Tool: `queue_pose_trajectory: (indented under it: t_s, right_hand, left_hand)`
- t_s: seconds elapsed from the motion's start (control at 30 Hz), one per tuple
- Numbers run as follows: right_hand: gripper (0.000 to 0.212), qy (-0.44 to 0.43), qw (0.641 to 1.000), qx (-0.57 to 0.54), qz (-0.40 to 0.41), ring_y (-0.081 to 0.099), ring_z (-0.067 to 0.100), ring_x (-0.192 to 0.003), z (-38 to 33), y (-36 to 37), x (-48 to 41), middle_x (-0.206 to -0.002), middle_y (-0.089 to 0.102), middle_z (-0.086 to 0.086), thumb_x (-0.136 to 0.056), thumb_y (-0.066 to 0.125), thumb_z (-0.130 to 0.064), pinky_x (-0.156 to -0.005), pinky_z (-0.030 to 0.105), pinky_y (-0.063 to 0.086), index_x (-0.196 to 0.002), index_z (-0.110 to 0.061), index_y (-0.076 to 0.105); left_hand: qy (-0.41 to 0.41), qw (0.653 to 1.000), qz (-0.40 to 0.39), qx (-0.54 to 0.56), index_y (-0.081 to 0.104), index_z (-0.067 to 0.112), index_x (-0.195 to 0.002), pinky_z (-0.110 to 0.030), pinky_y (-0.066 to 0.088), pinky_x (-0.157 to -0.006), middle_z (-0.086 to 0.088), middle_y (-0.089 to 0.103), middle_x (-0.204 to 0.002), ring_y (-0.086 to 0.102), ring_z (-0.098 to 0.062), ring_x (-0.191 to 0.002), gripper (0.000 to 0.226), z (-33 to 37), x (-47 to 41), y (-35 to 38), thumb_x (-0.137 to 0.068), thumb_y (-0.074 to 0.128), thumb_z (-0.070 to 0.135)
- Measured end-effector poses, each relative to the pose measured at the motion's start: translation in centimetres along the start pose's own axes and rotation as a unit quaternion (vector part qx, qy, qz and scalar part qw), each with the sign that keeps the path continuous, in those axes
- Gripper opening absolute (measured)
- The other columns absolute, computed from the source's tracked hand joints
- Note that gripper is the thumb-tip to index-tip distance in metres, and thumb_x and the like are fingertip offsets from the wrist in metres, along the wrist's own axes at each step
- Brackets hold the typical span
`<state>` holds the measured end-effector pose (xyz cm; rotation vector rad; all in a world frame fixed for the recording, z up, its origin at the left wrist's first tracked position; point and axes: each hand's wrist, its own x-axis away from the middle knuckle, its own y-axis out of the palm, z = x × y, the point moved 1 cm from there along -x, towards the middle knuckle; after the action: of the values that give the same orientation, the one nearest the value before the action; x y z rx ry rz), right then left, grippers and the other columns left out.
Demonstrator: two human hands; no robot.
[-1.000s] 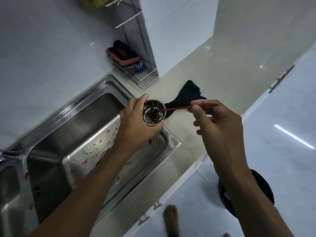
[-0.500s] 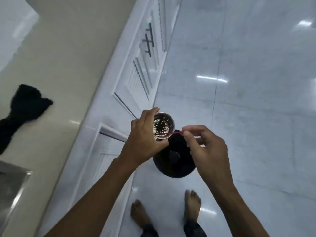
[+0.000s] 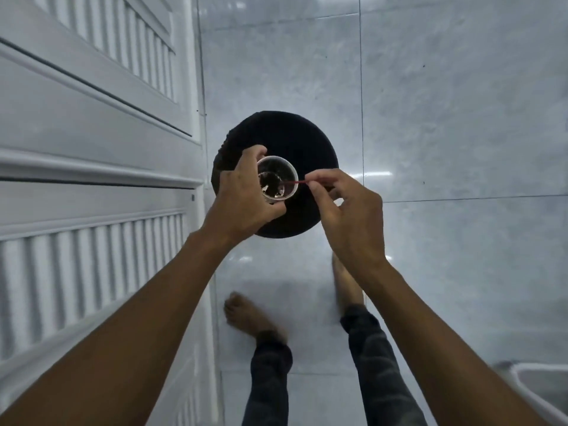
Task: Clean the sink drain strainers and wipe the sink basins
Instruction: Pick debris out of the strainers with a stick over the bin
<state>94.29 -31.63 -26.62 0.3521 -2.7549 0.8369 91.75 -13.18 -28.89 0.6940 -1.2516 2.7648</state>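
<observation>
Left hand (image 3: 246, 195) grips the metal strainer cup (image 3: 278, 181) at frame centre, dark residue inside; right hand (image 3: 350, 216) pinches a thin red stick (image 3: 295, 182) poking into it, above a round black bin (image 3: 295, 139).

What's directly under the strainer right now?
A black round bin on the floor sits below the strainer. The left hand and right hand cover part of it; its contents aren't visible.

Home kitchen: louvered cabinet doors (image 3: 92, 124), tiled floor (image 3: 445, 118).
</observation>
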Motion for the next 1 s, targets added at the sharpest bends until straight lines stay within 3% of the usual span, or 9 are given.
queue_pose_trajectory:
  t_s: [0.2,0.3,0.43,0.6,0.7,0.83,0.93,1.0]
  right_hand:
    - [0.016,0.016,0.999,-0.037,0.036,0.065,-0.004,-0.082,3.0,2.2,-0.7,-0.099,0.075,-0.012,-0.099,0.066,-0.027,-0.072,0.003,0.048,-0.112,-0.023,0.075]
    - [0.018,0.007,0.999,-0.042,0.008,0.068,0.002,-0.088,3.2,3.8,-0.1,-0.103,0.075,-0.012,-0.100,0.065,-0.028,-0.076,0.012,0.056,-0.115,-0.024,0.074]
    - [0.020,0.046,0.997,-0.037,0.042,0.069,0.007,-0.091,3.6,4.2,-0.9,-0.104,0.075,-0.009,-0.101,0.063,-0.027,-0.083,0.025,0.061,-0.117,-0.022,0.073]
    - [0.020,0.003,0.999,-0.039,0.003,0.068,0.007,-0.096,2.8,4.5,-0.2,-0.108,0.075,-0.009,-0.101,0.063,-0.028,-0.084,0.025,0.060,-0.118,-0.022,0.073]
    - [0.021,0.034,0.999,-0.027,0.021,0.068,0.009,-0.095,3.0,4.3,-0.3,-0.108,0.075,-0.008,-0.102,0.062,-0.028,-0.086,0.027,0.060,-0.120,-0.022,0.073]
    - [0.019,0.020,0.998,-0.059,0.020,0.068,0.003,-0.094,3.0,3.5,-0.2,-0.105,0.074,-0.011,-0.101,0.064,-0.027,-0.084,0.016,0.057,-0.117,-0.023,0.073]
    - [0.020,-0.002,0.999,-0.035,-0.017,0.067,0.006,-0.093,3.0,3.5,0.5,-0.106,0.074,-0.010,-0.101,0.063,-0.029,-0.084,0.020,0.059,-0.117,-0.022,0.073]
    - [0.021,0.013,1.000,-0.010,0.003,0.066,0.006,-0.091,3.2,3.3,0.4,-0.105,0.075,-0.008,-0.101,0.063,-0.029,-0.083,0.024,0.059,-0.118,-0.022,0.073]
  left_hand:
    - [-0.019,1.000,0.002,-0.015,0.033,0.021,-0.151,-0.052,0.051,-0.109,-0.004,0.055,-0.143,0.054,-0.030,-0.132,0.096,-1.9,-1.4,2.3,-0.075,0.092,0.029]
    - [-0.022,1.000,0.004,-0.021,0.032,0.021,-0.152,-0.052,0.050,-0.109,-0.004,0.055,-0.143,0.053,-0.030,-0.132,0.097,-2.4,-1.5,2.6,-0.075,0.091,0.030]
    - [-0.028,0.999,0.008,-0.025,0.033,0.020,-0.151,-0.053,0.051,-0.108,-0.005,0.055,-0.142,0.056,-0.030,-0.129,0.098,-2.9,-1.5,2.2,-0.074,0.092,0.029]
    - [-0.031,0.999,0.021,-0.024,0.035,0.018,-0.151,-0.055,0.047,-0.110,-0.006,0.056,-0.141,0.057,-0.026,-0.129,0.096,-2.7,-1.1,2.0,-0.074,0.092,0.027]
    - [-0.016,0.999,0.020,-0.030,0.035,0.016,-0.150,-0.056,0.047,-0.110,-0.007,0.057,-0.139,0.057,-0.027,-0.127,0.096,-2.3,-0.9,2.0,-0.074,0.092,0.025]
    - [-0.015,0.999,0.028,-0.038,0.037,0.017,-0.150,-0.053,0.047,-0.110,-0.007,0.058,-0.139,0.055,-0.023,-0.124,0.095,-2.3,-1.0,1.5,-0.073,0.093,0.024]
    - [-0.014,0.998,0.033,-0.049,0.036,0.018,-0.150,-0.045,0.045,-0.107,-0.006,0.057,-0.140,0.044,-0.011,-0.117,0.096,-2.5,-1.0,1.4,-0.073,0.093,0.026]
    - [-0.009,0.998,0.030,-0.054,0.036,0.020,-0.149,-0.047,0.047,-0.108,-0.006,0.058,-0.139,0.045,-0.011,-0.116,0.097,-2.6,-1.0,1.3,-0.072,0.093,0.026]
